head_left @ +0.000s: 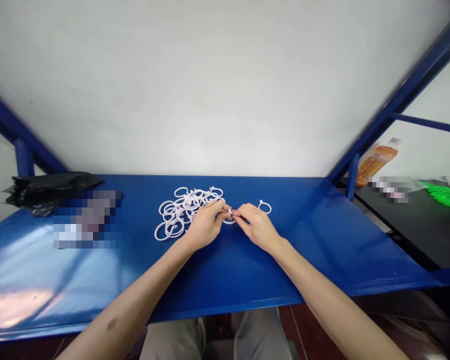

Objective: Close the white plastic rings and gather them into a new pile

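Both hands meet over the middle of the blue table, pinching one white plastic ring (229,222) between them. My left hand (207,222) is closed with thumb and fingertips at the ring's small top piece. From the other side, my right hand (258,227) grips the same small piece, its fingers partly hiding it. The ring's loop hangs below the fingertips. Beside and behind my left hand lies a pile of several white rings (174,227), each with a small eyelet or clip. A single white ring (265,207) rests apart, just beyond my right hand.
The blue table (142,280) backs onto a pale wall, with blue metal posts (352,175) at both sides. A black plastic bag (52,187) lies at the far left, near a blurred-out object (92,217). On a black side table at right are an orange-labelled bottle (377,162) and a green bundle (444,195).
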The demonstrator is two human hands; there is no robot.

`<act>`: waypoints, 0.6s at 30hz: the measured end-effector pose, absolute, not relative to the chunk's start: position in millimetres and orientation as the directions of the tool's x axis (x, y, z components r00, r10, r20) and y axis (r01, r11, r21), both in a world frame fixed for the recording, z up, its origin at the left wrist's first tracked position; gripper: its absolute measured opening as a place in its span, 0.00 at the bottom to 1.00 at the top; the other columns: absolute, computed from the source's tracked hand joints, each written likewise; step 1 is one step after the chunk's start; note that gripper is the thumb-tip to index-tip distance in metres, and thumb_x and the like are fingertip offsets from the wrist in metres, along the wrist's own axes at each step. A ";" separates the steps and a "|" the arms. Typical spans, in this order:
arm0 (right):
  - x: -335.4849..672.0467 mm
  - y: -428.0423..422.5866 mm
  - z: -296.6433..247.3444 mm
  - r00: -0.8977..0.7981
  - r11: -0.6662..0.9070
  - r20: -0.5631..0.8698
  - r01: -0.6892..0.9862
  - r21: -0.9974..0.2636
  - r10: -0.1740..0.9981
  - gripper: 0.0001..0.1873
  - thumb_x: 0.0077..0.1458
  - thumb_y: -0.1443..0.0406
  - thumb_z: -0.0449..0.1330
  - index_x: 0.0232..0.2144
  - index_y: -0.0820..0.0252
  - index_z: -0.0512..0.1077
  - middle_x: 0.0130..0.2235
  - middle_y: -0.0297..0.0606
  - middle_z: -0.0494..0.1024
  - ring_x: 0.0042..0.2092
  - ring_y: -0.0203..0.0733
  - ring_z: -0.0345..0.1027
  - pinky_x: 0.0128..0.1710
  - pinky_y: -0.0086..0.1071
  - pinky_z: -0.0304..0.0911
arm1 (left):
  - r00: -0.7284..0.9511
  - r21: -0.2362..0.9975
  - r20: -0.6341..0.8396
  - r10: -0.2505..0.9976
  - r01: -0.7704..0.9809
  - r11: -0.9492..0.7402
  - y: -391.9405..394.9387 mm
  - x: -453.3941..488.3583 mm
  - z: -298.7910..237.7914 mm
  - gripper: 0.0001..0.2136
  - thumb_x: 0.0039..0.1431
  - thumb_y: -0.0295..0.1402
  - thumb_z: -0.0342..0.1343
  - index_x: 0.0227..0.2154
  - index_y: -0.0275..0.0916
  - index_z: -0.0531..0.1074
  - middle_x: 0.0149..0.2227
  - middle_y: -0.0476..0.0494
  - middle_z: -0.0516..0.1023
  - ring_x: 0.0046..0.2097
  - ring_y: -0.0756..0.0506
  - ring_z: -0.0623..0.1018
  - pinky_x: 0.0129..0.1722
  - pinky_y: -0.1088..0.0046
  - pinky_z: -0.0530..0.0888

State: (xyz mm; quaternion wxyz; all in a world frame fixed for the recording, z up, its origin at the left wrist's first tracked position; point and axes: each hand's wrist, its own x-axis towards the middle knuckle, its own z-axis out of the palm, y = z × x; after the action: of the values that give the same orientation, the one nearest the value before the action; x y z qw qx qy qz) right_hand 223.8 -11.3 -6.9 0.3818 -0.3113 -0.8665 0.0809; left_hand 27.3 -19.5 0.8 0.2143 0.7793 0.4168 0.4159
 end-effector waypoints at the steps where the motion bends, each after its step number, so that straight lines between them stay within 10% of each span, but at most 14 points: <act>1: 223.9 -10.4 -7.4 -0.517 0.795 0.614 0.485 -0.365 0.597 0.09 0.69 0.65 0.54 0.39 0.56 0.75 0.36 0.39 0.79 0.39 0.42 0.72 0.40 0.34 0.68 | 0.313 0.670 0.467 0.827 0.486 -0.562 -19.0 27.5 1.2 0.07 0.65 0.26 0.50 0.35 0.42 0.72 0.38 0.49 0.81 0.41 0.47 0.80 0.43 0.69 0.75; 11: 267.4 12.5 7.7 -0.092 0.285 0.482 0.894 -0.345 0.871 0.14 0.68 0.66 0.53 0.47 0.57 0.79 0.44 0.44 0.78 0.44 0.46 0.74 0.46 0.37 0.69 | 0.262 0.170 0.512 0.818 0.903 -0.395 3.9 -2.1 -4.8 0.13 0.67 0.35 0.52 0.50 0.39 0.76 0.52 0.35 0.78 0.53 0.34 0.71 0.55 0.51 0.68; 18: 286.4 21.0 -0.8 -0.006 0.111 0.379 0.960 -0.256 0.925 0.17 0.63 0.67 0.58 0.53 0.60 0.75 0.44 0.49 0.79 0.47 0.52 0.71 0.42 0.41 0.69 | 0.274 0.152 0.501 0.821 0.906 -0.395 2.3 -0.5 -8.4 0.08 0.66 0.31 0.52 0.37 0.40 0.78 0.47 0.37 0.79 0.51 0.34 0.70 0.49 0.52 0.69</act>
State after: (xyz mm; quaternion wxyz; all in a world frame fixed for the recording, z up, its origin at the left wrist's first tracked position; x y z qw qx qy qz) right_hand 286.4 21.0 -0.8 0.2323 -0.6656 -0.7082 -0.0378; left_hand -0.5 2.3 -8.4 -0.0822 0.7938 0.5439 0.2594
